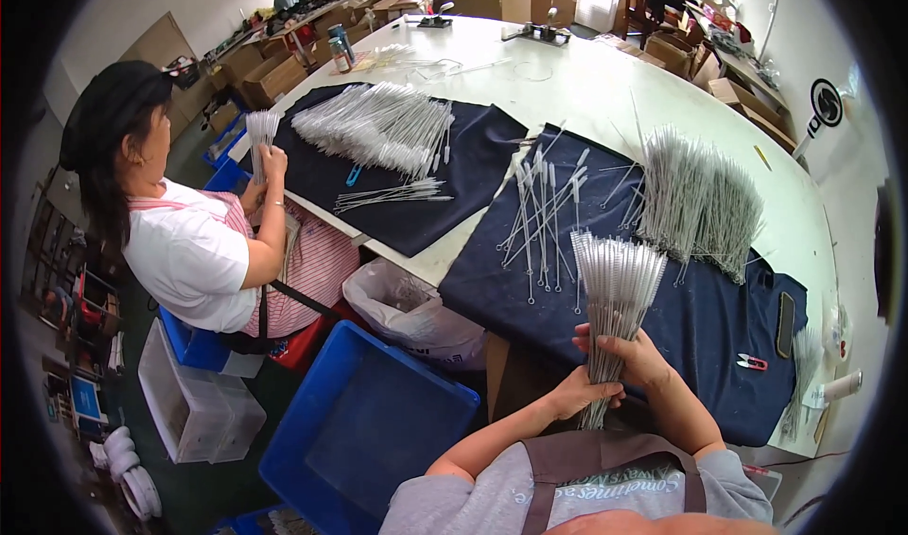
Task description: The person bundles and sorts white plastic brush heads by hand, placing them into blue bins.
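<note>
Both my hands are closed around one thick bundle of straw-cleaning brushes (619, 280), held upright in front of my chest with the white bristle heads up. My left hand (582, 393) grips the thin wire stems low down. Higher up, just under the bristles, my right hand (638, 353) wraps the bundle. On the dark blue cloth (530, 298) beyond, several loose brushes (544, 218) lie spread with ring ends toward me. A large pile of brushes (700, 199) rests behind and right of the bundle.
A co-worker (189, 223) at the left holds a smaller brush bundle, near another brush pile (378, 123). Red-handled snips (752, 362) and a phone (785, 325) lie at the right. Below the table edge are a blue bin (369, 431) and a bagged waste container (407, 313).
</note>
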Motion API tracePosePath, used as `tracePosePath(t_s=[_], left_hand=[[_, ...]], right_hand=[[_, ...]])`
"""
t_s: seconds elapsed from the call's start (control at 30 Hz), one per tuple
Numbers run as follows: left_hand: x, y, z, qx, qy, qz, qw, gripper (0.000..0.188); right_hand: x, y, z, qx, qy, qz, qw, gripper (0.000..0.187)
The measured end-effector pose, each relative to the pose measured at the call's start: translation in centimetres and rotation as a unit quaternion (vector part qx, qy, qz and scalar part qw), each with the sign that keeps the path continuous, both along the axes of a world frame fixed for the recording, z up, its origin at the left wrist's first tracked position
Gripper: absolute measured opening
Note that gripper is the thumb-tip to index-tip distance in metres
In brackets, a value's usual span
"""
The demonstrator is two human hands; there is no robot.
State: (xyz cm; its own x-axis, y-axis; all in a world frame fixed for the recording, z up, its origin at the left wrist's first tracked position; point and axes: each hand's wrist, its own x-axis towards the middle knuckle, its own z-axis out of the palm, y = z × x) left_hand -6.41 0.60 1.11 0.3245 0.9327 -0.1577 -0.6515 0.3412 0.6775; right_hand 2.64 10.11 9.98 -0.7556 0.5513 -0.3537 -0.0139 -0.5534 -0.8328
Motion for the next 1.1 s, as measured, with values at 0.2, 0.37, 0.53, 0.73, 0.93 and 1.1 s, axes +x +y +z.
tracePosePath(t_s=[0.2,0.37,0.53,0.73,0.93,1.1], left_hand=[[2.5,-1.9,-1.3,-0.053,0.061,0.11,0.991,0.027],[1.9,-2.3,-2.6,-0.071,0.043,0.138,0.987,0.023],[1.7,-2.0,-0.9,-0.056,0.007,0.2,0.978,0.032],[1.5,-2.2,-1.0,-0.08,-0.054,0.189,0.977,0.034],[1.6,-2.0,-2.7,-0.056,-0.046,0.146,0.987,0.036],[1.8,-1.9,-3.0,-0.077,-0.086,0.174,0.978,0.033]], right_hand=[[5.1,-0.2,-3.0,0.049,-0.056,-0.077,0.994,0.033],[5.5,1.0,-4.0,0.073,-0.092,-0.078,0.99,0.03],[5.0,1.0,-3.3,-0.064,-0.053,-0.101,0.991,0.03],[4.6,1.1,-3.9,-0.075,-0.032,-0.1,0.992,0.037],[3.2,1.0,-3.5,-0.029,-0.048,-0.058,0.997,0.031],[2.8,1.8,-3.2,-0.071,-0.066,-0.035,0.995,0.022]])
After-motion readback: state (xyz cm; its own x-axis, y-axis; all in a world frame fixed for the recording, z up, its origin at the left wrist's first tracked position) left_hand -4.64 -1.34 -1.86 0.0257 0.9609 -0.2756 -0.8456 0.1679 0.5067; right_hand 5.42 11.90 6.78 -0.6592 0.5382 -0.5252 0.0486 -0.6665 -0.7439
